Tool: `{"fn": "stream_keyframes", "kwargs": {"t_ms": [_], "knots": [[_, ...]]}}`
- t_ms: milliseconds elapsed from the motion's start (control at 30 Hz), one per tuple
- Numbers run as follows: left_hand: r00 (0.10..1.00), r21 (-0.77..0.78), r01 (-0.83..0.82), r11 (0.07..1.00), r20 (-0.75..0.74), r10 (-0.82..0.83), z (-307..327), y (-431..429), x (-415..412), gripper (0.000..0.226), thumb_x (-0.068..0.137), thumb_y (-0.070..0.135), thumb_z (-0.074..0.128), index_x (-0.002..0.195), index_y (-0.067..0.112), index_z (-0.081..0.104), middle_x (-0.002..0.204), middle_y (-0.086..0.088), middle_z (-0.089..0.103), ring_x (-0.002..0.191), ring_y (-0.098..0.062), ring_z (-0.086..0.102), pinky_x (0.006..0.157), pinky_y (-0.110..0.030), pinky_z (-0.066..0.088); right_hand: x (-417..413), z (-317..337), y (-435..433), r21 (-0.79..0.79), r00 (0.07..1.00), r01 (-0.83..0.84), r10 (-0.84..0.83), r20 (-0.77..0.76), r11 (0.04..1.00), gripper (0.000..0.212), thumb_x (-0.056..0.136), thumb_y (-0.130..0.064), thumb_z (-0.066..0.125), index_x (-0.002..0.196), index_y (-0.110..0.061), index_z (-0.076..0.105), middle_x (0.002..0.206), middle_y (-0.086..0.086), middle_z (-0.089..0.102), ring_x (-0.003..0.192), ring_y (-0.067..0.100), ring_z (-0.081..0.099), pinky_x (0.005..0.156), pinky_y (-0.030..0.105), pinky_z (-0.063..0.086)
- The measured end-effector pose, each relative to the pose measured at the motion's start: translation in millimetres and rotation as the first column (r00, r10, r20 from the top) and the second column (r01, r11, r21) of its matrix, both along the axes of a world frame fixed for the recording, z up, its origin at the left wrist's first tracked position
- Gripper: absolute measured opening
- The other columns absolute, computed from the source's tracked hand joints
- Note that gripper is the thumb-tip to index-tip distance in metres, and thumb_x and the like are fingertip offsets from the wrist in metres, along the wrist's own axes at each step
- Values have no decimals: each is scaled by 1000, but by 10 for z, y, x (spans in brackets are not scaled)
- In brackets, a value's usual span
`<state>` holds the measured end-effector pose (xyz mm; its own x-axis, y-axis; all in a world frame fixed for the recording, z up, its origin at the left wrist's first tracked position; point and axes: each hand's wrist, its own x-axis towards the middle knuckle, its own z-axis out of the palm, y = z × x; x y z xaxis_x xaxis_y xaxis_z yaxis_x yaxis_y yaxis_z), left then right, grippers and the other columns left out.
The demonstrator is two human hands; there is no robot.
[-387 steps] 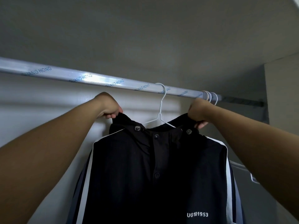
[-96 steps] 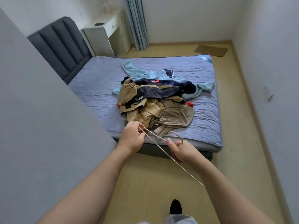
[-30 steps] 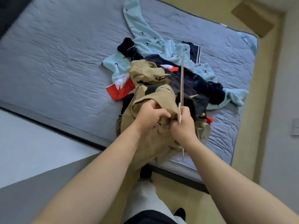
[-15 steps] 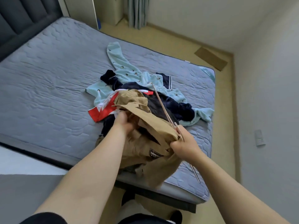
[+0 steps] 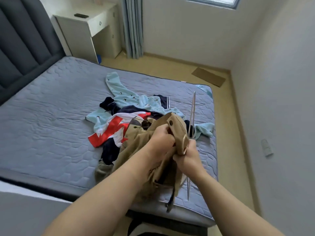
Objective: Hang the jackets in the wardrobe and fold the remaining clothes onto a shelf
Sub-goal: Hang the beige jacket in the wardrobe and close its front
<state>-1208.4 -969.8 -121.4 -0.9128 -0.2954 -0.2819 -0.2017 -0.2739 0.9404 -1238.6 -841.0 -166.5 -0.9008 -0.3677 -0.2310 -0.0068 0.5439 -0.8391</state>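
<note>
Tan jacket (image 5: 177, 128) bunched, gripped by both hands, hanger (image 5: 192, 114) alongside

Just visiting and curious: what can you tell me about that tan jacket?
The jacket is tan, thin crumpled cloth, with a dark snap on a flap and a dark strap dangling below. It is bunched, lifted partly off the clothes pile at the near edge of the bed. The left hand grips its top; the right hand grips a fold alongside a thin hanger.
</note>
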Motion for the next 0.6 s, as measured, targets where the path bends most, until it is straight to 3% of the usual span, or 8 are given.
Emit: {"fn": "stream_keyframes", "kwargs": {"t_ms": [100,167,267,333,400,467,500,600], "knots": [[995,-16,85,996,-50,-85,81,-155,31,28,78,-16,56,97,-1,71,89,-15,73,81,-24,72,64,-32,58,-107,63,-4,-68,996,71,-75,-52,995,18,76,-8,50,91,-18,46,83,4,59,75,25,56,64,42,45],[996,-43,83,996,-17,-84,41,-270,45,33,70,-13,57,97,0,71,89,-15,71,83,-26,70,65,-36,58,-185,119,-7,-54,998,45,-46,-33,998,18,70,-6,43,84,-17,47,76,3,56,69,23,50,57,36,38],[991,-211,-112,971,43,124,-229,-384,-19,26,86,-15,54,103,0,68,95,-17,69,92,-29,67,82,-43,57,-262,210,-3,8,998,-57,57,6,998,27,69,4,40,75,-22,39,70,-2,45,63,17,39,52,23,29],[939,-149,-272,951,173,296,-468,-483,-111,13,100,5,50,101,6,63,94,-12,65,89,-26,61,72,-32,53,-289,281,23,71,989,-148,147,13,986,30,67,6,35,76,-23,34,72,-3,41,62,15,34,47,20,28],[905,-132,-297,946,276,323,-657,-588,-210,17,106,16,43,111,12,59,103,-8,59,97,-25,58,71,-30,49,-297,343,76,115,977,-213,214,2,970,32,66,7,32,79,-22,36,77,-3,44,61,7,36,47,16,33],[966,-271,-42,962,233,108,-789,-690,-314,26,103,13,50,127,10,61,123,-9,57,121,-27,55,93,-31,46,-296,377,165,111,973,-229,230,4,967,33,66,9,32,79,-21,37,77,-4,44,57,2,37,45,12,32],[971,-395,136,908,233,-44,-803,-683,-333,31,97,11,58,127,6,65,130,-11,58,128,-28,52,102,-29,41,-306,376,219,105,977,-214,214,13,971,33,66,10,33,79,-20,37,75,-4,43,58,4,36,44,12,30],[938,-591,335,733,284,-200,-775,-531,-308,31,79,25,59,101,7,72,113,-15,71,111,-30,64,99,-43,48,-379,303,399,160,994,-104,100,33,982,31,70,8,45,80,-20,35,79,-1,45,66,15,37,48,18,30]]}}
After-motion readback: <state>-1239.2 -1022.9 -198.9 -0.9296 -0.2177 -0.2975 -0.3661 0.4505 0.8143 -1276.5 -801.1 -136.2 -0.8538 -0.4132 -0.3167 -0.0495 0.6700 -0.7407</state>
